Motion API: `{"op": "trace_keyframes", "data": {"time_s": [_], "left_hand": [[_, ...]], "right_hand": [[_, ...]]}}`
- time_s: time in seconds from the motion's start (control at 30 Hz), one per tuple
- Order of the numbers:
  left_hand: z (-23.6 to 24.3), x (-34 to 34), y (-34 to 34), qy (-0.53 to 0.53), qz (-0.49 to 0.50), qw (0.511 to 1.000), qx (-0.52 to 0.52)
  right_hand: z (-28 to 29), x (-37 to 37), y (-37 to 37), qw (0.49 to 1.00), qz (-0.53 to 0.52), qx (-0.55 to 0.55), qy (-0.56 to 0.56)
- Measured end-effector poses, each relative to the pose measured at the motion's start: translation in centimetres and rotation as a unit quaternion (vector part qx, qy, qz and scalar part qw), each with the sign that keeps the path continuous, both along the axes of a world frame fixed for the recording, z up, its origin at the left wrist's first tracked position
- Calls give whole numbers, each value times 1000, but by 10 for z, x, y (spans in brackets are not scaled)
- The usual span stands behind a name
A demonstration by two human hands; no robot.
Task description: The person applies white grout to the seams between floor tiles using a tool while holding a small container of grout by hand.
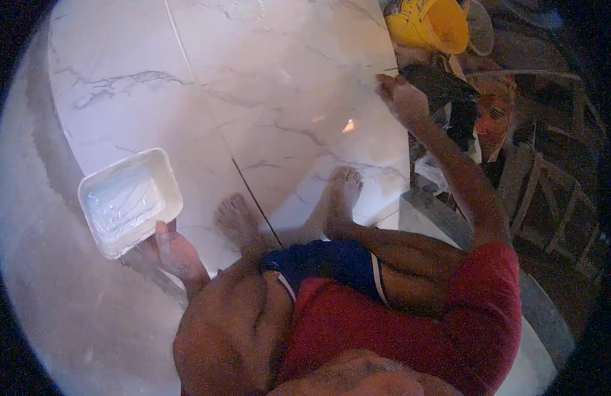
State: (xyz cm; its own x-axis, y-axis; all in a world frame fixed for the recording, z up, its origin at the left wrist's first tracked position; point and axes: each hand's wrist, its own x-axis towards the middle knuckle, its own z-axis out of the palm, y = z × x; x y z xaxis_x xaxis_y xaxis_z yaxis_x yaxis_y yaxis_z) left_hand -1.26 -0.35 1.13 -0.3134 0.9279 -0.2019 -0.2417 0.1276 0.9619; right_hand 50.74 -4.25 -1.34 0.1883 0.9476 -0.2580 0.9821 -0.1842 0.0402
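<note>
My left hand (175,254) grips a white rectangular plastic tub (172,188) by its near edge, thumb over the rim. White paste (124,201) coats the tub's inside. At the right edge of the marbled tile floor (266,59), my right hand (406,102) is reached out with its fingers curled together. What it holds, if anything, is too small to make out; a thin dark line shows just beyond the fingers. A dark joint between tiles (253,195) runs past my bare feet, and farther off it continues as a pale line.
A yellow bucket (418,26) lies tipped at the far right, beside jumbled dark items and a clear plastic bag (432,173). A wooden frame (549,191) stands further right. Along the left runs a rough grey wall (61,264). Light glares off the tiles.
</note>
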Motion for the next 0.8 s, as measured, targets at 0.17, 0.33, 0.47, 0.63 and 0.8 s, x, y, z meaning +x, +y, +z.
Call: {"op": "trace_keyframes", "data": {"time_s": [0.17,0.33,0.47,0.63,0.8], "left_hand": [[15,18,7,6,-5,1000,-8],[0,9,2,3,4,1000,3],[12,10,5,6,-1,1000,6],[17,20,8,-4,-16,1000,-10],[9,15,5,-8,-2,1000,7]], "right_hand": [[15,-25,36,991,107,-59,-53],[-1,-13,43,981,177,-16,-82],[-3,38,29,985,89,-94,-115],[-7,86,-4,978,27,-128,-162],[-25,67,-7,988,64,-72,-120]]}}
